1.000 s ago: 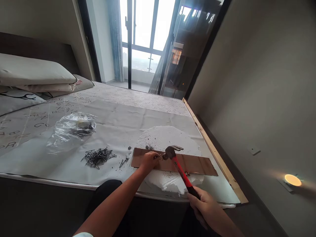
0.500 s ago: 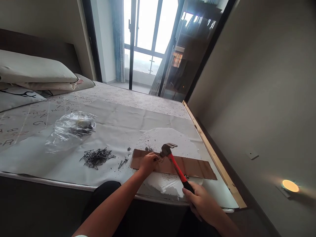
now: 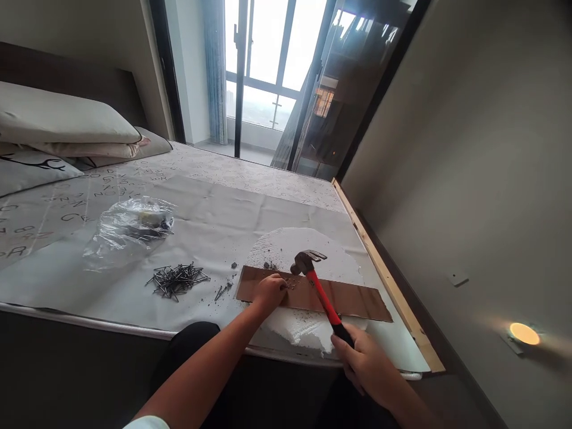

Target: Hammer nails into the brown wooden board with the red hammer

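Observation:
A brown wooden board [image 3: 353,299] lies across a round white foam slab [image 3: 308,247] on the sheet-covered bed. My left hand [image 3: 269,292] rests on the board's left part, fingers pinched at a small nail. My right hand [image 3: 367,364] grips the red handle of a claw hammer [image 3: 319,286]. Its steel head hangs just above the board, right of my left fingertips. Several nails stick in the board near there.
A pile of loose nails [image 3: 177,279] lies left of the board, a few strays [image 3: 223,291] closer. A clear plastic bag [image 3: 129,226] sits further left. Pillows [image 3: 62,122] are at far left. A wooden strip [image 3: 388,280] edges the bed on the right.
The hammer head dropped to the board half a second ago and has risen again. My left hand stays pinched at the same spot.

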`<control>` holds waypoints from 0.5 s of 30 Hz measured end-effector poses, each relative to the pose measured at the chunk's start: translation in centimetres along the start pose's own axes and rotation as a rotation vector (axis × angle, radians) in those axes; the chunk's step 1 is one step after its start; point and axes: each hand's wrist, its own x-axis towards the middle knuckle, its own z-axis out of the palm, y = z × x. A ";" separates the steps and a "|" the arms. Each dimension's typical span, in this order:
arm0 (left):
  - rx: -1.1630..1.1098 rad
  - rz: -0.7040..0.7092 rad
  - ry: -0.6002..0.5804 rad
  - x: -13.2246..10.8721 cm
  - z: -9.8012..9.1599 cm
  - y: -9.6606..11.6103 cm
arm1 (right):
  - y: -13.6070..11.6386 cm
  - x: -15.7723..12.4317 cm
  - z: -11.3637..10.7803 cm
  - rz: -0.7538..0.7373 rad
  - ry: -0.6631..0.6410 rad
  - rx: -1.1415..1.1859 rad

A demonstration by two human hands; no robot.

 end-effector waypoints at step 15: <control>0.058 -0.533 0.269 0.2 -10.3 -11.1 | 2.2 0.6 1.3 0.051 -0.047 0.080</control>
